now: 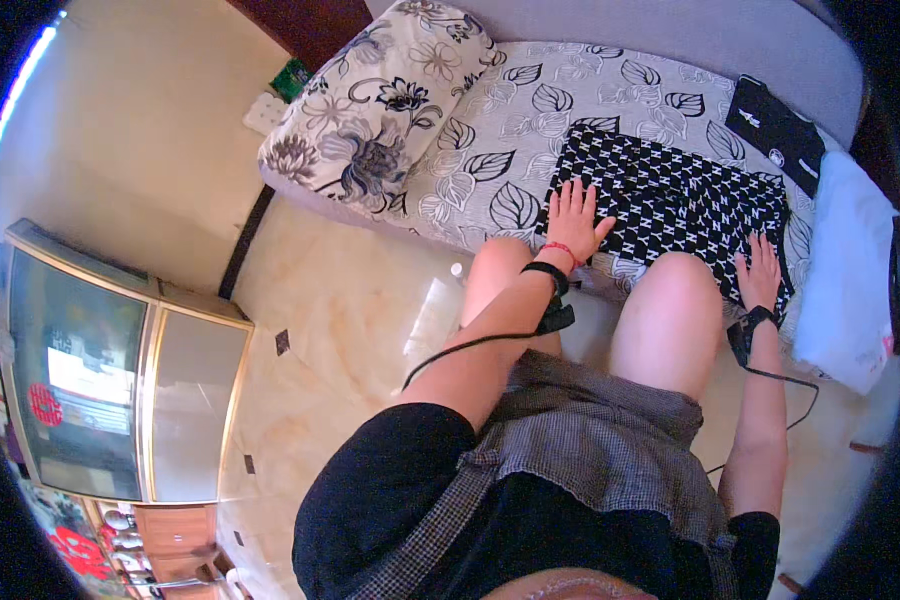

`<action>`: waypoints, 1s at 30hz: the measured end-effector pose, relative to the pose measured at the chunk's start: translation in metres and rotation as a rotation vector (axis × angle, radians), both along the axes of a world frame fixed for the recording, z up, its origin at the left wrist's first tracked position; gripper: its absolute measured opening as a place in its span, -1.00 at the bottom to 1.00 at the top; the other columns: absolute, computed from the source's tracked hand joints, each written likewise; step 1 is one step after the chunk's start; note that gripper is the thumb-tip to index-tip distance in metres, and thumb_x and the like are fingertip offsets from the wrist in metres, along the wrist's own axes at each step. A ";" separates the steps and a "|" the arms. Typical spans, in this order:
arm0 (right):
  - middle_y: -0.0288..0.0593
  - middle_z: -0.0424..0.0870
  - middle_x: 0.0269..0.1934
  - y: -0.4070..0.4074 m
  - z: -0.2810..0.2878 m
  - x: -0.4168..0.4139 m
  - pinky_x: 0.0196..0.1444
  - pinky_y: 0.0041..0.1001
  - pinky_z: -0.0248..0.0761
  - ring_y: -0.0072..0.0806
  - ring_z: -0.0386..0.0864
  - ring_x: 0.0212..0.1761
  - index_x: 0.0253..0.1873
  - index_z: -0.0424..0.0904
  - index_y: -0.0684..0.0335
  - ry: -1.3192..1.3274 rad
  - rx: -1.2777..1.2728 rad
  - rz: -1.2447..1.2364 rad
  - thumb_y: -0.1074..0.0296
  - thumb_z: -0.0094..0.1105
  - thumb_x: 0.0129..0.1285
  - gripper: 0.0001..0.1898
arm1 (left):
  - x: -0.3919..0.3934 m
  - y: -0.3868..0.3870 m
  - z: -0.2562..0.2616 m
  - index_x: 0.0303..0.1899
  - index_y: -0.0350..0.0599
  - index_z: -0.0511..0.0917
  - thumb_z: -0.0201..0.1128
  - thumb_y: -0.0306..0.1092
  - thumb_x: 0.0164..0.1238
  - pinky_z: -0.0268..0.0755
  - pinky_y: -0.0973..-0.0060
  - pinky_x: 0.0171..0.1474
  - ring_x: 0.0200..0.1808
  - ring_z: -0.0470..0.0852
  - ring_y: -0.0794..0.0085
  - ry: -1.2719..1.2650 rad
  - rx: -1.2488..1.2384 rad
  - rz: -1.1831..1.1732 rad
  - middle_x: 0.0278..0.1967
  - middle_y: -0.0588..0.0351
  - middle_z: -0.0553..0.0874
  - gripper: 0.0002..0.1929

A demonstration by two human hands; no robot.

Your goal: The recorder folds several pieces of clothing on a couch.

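A black cloth with a repeated white letter print [667, 195] lies spread over the seat of a sofa, creased across its middle. My left hand [572, 221] rests palm down on its left edge, fingers spread. Toward the cloth's lower right corner, my right hand [760, 274] also lies flat, fingers slightly apart. Neither hand grips anything. Both wrists wear black straps with cables, and a red bracelet [560, 250] circles the left wrist. Whether the cloth is a garment, and how many layers it has, I cannot tell.
Right of the cloth are a folded black item [776, 131] and a white plastic bag [844, 277]. A flower-patterned cushion [390, 105] covers the sofa's left end. The leaf-patterned seat cover [510, 161] runs between. A glass-fronted cabinet [150, 390] stands at far left on the tiled floor [322, 300].
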State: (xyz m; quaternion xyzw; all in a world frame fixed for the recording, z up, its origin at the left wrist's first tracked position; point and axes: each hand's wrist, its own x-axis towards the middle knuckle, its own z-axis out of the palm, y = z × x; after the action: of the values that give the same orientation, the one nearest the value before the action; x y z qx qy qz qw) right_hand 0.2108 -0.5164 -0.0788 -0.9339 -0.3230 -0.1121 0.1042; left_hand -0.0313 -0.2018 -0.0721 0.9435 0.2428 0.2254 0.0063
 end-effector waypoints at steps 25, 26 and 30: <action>0.09 0.72 -0.17 -0.039 0.024 0.181 -0.05 -0.20 0.47 -0.08 0.66 -0.11 -0.04 0.65 0.29 0.388 -0.460 -0.096 -0.08 0.31 -0.02 -0.43 | 0.006 0.103 0.049 -0.01 -0.30 0.63 0.22 -0.16 0.15 0.47 0.26 0.16 0.11 0.62 0.00 0.027 -0.982 0.333 0.04 -0.27 0.63 -0.55; 0.09 0.72 -0.17 -0.028 0.041 0.184 -0.04 -0.19 0.47 -0.03 0.65 -0.11 -0.06 0.65 0.29 0.293 -0.578 -0.003 -0.05 0.31 -0.01 -0.47 | 0.004 0.105 0.051 0.00 -0.30 0.63 0.19 -0.20 0.16 0.47 0.26 0.16 0.12 0.62 0.00 0.042 -0.973 0.306 0.05 -0.26 0.63 -0.56; 0.18 0.69 -0.22 0.058 0.128 0.140 -0.05 -0.16 0.47 0.06 0.63 -0.13 -0.13 0.62 0.37 0.061 -0.371 0.056 0.11 0.31 -0.01 -0.56 | 0.000 0.111 0.053 0.02 -0.30 0.62 0.14 -0.27 0.16 0.45 0.28 0.18 0.15 0.60 0.02 0.080 -0.972 0.246 0.09 -0.24 0.61 -0.58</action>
State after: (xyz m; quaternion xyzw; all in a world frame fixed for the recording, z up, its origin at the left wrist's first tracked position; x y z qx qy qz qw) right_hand 0.3512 -0.4585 0.0497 -0.9307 -0.3608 -0.0194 -0.0569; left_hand -0.0310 -0.0911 -0.0194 0.8037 0.4293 0.0488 0.4092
